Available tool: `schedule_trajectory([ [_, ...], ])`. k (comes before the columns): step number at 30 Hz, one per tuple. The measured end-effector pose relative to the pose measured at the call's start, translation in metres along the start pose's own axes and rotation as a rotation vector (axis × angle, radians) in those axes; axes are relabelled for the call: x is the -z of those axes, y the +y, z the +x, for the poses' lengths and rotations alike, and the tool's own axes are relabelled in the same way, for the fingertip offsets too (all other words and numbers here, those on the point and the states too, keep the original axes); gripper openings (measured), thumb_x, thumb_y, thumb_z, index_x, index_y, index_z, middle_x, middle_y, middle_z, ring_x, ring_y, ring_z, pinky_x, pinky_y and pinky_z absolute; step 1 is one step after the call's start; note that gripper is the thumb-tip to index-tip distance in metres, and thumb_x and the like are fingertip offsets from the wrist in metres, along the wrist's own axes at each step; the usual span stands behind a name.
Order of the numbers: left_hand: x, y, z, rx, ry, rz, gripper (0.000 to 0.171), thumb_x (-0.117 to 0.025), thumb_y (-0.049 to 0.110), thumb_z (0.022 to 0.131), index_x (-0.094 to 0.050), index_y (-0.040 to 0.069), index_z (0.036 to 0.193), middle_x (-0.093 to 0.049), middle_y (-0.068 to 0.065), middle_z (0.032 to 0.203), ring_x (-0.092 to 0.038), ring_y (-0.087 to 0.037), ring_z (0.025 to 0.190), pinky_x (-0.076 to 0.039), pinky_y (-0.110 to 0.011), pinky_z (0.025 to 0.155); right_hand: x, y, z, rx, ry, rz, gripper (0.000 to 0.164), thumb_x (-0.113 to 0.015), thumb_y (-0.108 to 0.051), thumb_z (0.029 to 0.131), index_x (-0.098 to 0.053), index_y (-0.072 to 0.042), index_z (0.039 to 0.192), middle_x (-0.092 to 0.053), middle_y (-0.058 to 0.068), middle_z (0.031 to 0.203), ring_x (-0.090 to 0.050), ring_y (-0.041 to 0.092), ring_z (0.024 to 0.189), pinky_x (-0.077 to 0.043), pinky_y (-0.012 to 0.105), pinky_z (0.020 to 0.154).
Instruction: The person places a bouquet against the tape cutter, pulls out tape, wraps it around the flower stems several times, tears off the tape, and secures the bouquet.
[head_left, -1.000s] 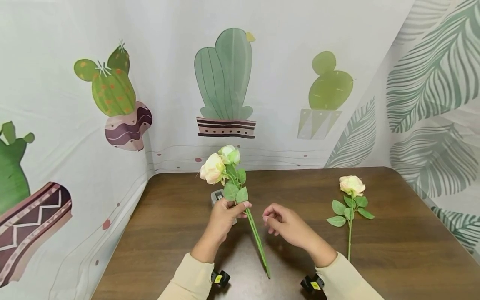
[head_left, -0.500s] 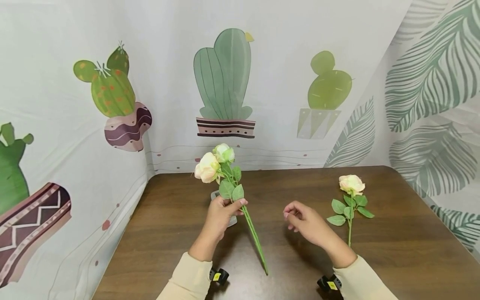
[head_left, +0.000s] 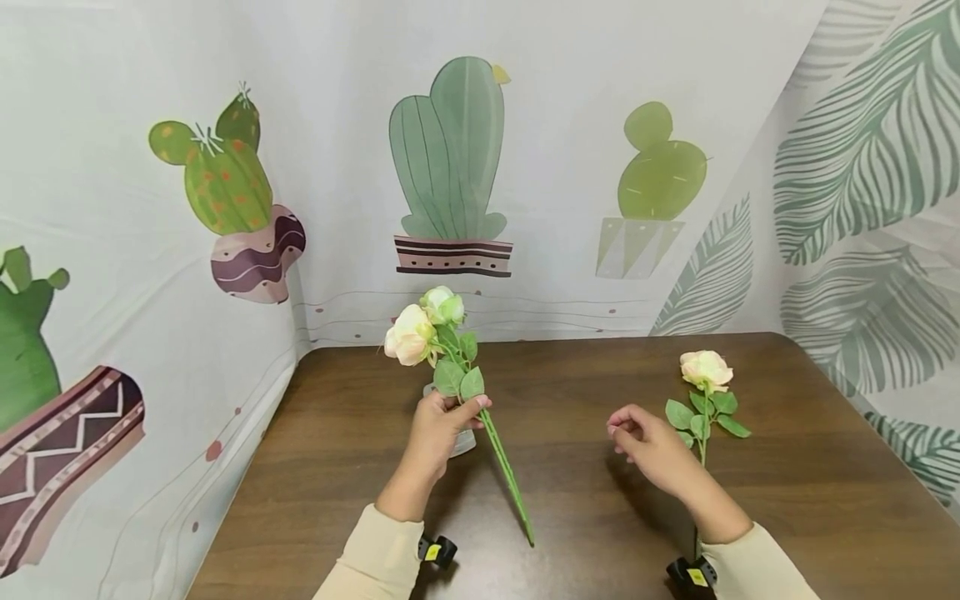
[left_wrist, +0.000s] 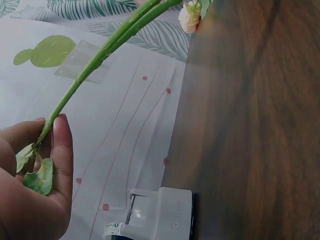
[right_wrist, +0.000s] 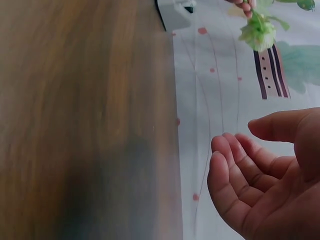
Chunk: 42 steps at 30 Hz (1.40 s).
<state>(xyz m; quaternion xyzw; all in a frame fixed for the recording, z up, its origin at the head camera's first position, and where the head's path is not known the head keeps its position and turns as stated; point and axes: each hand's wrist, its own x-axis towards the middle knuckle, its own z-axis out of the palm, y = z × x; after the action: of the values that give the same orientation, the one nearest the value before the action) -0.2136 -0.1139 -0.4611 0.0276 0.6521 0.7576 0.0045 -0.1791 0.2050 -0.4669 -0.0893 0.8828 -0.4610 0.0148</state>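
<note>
Paired roses [head_left: 450, 377]: stems pinched in your left hand [head_left: 438, 429], blooms toward eleven o'clock. Your right hand [head_left: 660, 450], at three o'clock: loosely curled, near one single rose [head_left: 706, 372].

The bench [head_left: 322, 467] is finished in dark brown wood grain, its far corners rounded, and a soft sheen is caught on its nearer part. On the right side a single rose [head_left: 706, 408] is laid, its creamy pink bloom pointed toward the far edge, its green leaves spread around a stem that is partly hidden. Left of centre a white tape dispenser [left_wrist: 172, 215] is placed, mostly covered in the head view.
</note>
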Motion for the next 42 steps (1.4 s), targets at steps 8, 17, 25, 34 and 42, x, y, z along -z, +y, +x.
schedule_trajectory([
  [8, 0.001, 0.000, -0.001, 0.001, 0.011, 0.034, 0.030, -0.074, 0.007, 0.091, -0.064, -0.010, 0.113, -0.075, -0.003, 0.089, -0.070, -0.013, 0.084, -0.059, -0.028, 0.069, 0.018, 0.014, -0.010, -0.034, 0.022, -0.074, 0.013, -0.059, -0.013, 0.100, -0.062, -0.001, 0.106, -0.066, 0.012, 0.088, -0.062, 0.016, 0.074, -0.052, 0.023, 0.062],
  [17, 0.000, 0.002, -0.001, 0.013, 0.021, 0.044, 0.025, -0.076, 0.006, 0.089, -0.067, -0.004, 0.110, -0.074, -0.002, 0.088, -0.069, -0.012, 0.082, -0.059, -0.028, 0.068, 0.035, 0.030, -0.022, -0.035, 0.062, -0.218, 0.010, -0.064, -0.016, 0.098, -0.065, -0.007, 0.103, -0.070, 0.003, 0.094, -0.064, 0.013, 0.085, -0.050, 0.025, 0.070],
  [25, 0.000, 0.002, -0.001, 0.017, 0.029, 0.043, 0.024, -0.076, 0.006, 0.089, -0.067, -0.002, 0.110, -0.075, -0.001, 0.088, -0.070, -0.012, 0.083, -0.060, -0.032, 0.070, 0.049, 0.042, -0.027, -0.030, 0.073, -0.303, 0.013, -0.067, -0.015, 0.096, -0.065, -0.004, 0.102, -0.069, 0.003, 0.091, -0.064, 0.016, 0.086, -0.049, 0.027, 0.071],
  [34, 0.001, -0.001, 0.000, 0.009, 0.027, 0.047, 0.025, -0.075, 0.010, 0.090, -0.067, -0.004, 0.109, -0.075, -0.002, 0.087, -0.069, -0.013, 0.083, -0.061, -0.043, 0.076, 0.062, 0.060, -0.032, -0.044, 0.106, -0.409, 0.011, -0.071, -0.017, 0.090, -0.065, -0.008, 0.094, -0.067, 0.000, 0.086, -0.059, 0.011, 0.079, -0.046, 0.029, 0.068],
  [42, 0.001, -0.001, 0.000, 0.004, 0.024, 0.045, 0.019, -0.074, 0.010, 0.091, -0.068, -0.001, 0.105, -0.075, -0.002, 0.087, -0.069, -0.013, 0.083, -0.060, -0.037, 0.073, 0.074, 0.068, -0.037, -0.108, 0.085, -0.422, 0.015, -0.071, -0.020, 0.091, -0.064, -0.007, 0.093, -0.067, 0.001, 0.087, -0.059, 0.014, 0.080, -0.045, 0.033, 0.070],
])
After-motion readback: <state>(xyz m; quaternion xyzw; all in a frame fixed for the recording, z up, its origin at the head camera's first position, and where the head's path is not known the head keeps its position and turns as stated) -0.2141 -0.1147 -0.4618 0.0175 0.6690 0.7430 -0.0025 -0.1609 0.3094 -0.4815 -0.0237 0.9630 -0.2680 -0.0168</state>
